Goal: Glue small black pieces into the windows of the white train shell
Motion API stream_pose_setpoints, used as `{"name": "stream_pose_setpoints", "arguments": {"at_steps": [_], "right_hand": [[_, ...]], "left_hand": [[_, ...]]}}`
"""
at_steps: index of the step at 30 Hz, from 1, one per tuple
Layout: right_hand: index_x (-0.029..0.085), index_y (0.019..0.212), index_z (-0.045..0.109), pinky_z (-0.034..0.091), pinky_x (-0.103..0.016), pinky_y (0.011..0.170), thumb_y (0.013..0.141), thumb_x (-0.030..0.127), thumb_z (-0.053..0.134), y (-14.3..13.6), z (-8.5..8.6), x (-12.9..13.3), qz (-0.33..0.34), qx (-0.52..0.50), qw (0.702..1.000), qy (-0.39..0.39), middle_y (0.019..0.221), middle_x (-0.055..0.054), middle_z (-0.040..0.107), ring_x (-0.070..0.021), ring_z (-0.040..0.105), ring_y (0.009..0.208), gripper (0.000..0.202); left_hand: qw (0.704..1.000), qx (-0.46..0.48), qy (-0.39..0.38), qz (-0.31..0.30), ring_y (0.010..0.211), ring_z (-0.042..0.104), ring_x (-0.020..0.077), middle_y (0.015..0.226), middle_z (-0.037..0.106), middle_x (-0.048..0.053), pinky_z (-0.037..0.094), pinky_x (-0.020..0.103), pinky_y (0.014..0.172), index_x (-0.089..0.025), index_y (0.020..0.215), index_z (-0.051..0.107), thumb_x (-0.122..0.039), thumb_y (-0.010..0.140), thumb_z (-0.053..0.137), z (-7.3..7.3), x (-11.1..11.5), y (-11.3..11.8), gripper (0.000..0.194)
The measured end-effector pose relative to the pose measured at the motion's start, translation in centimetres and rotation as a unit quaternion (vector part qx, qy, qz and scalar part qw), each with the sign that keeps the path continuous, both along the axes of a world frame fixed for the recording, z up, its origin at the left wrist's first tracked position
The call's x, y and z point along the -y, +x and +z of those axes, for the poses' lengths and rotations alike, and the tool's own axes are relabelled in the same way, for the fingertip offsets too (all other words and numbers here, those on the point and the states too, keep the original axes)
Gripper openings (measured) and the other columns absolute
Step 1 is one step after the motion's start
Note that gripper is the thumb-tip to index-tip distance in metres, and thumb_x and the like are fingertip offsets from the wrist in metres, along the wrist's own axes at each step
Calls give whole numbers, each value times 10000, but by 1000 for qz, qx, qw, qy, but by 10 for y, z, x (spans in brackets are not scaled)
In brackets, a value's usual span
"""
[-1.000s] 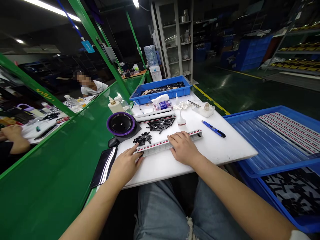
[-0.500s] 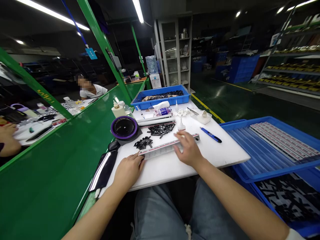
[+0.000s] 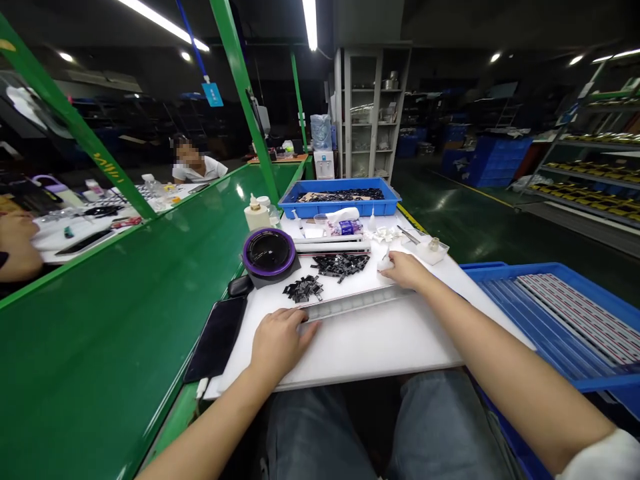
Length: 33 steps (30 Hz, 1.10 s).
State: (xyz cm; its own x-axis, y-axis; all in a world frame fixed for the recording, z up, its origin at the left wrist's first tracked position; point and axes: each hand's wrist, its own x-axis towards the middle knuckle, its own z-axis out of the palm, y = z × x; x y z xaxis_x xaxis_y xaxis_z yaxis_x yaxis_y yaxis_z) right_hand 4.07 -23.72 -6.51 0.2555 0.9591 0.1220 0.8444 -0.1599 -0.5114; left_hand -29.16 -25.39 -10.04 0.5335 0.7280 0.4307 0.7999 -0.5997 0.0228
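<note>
On the white board (image 3: 380,347) across my lap lies the long clear strip (image 3: 357,301), flat and running left to right, with no parts visibly seated in it from this angle. My left hand (image 3: 280,341) rests palm down at its near-left end, fingers loosely extended and touching the strip's end, pinning rather than gripping it. My right hand (image 3: 406,269) is at the far-right end, beside a small white glue bottle (image 3: 384,261); its fingers are curled toward the bottle, but I cannot tell whether they have closed on it.

Just beyond the strip sit two heaps of small black parts: the nearer heap (image 3: 303,289) and a larger heap (image 3: 342,264). Both remain loose on the board, so I judge loading or gluing as not yet begun on this strip.

Further out: a purple-rimmed round dish (image 3: 269,249), a dark phone (image 3: 218,337) at the board's left edge, and a blue bin (image 3: 340,197) of black parts at the far end. To my right, a blue tray (image 3: 555,313) holds further strips, clear and red-marked. Another person sits beyond the green conveyor (image 3: 125,320).
</note>
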Motion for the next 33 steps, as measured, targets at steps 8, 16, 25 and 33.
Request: {"name": "stream_pose_setpoints", "arguments": {"at_steps": [8, 16, 25, 33], "right_hand": [[220, 1040, 585, 496, -328, 724, 852, 415, 623, -40, 40, -1, 111, -241, 960, 87, 980, -47, 675, -224, 631, 891, 274], [309, 1315, 484, 582, -298, 647, 887, 380, 634, -109, 31, -12, 321, -660, 675, 76, 930, -14, 658, -201, 674, 918, 459], [265, 1073, 466, 399, -169, 437, 828, 285, 675, -106, 19, -3, 323, -719, 614, 40, 833, 0, 704, -104, 597, 562, 323], [211, 942, 537, 243, -141, 323, 784, 384, 700, -108, 10, -5, 301, -778, 550, 34, 585, 28, 629, -44, 377, 343, 285]], "left_hand": [[998, 55, 24, -14, 788, 661, 235, 774, 710, 48, 523, 360, 713, -197, 766, 653, -458, 894, 618, -7, -3, 2, 292], [998, 65, 22, -8, 800, 659, 238, 808, 714, 38, 536, 382, 716, -195, 783, 654, -446, 889, 631, -8, 0, 2, 273], [997, 60, 40, -13, 807, 672, 248, 832, 727, 55, 558, 398, 721, -187, 813, 668, -422, 886, 637, -8, 1, 3, 248], [997, 60, 46, -20, 843, 678, 265, 883, 738, 73, 583, 422, 740, -193, 817, 672, -414, 885, 643, -8, 1, 0, 233]]}}
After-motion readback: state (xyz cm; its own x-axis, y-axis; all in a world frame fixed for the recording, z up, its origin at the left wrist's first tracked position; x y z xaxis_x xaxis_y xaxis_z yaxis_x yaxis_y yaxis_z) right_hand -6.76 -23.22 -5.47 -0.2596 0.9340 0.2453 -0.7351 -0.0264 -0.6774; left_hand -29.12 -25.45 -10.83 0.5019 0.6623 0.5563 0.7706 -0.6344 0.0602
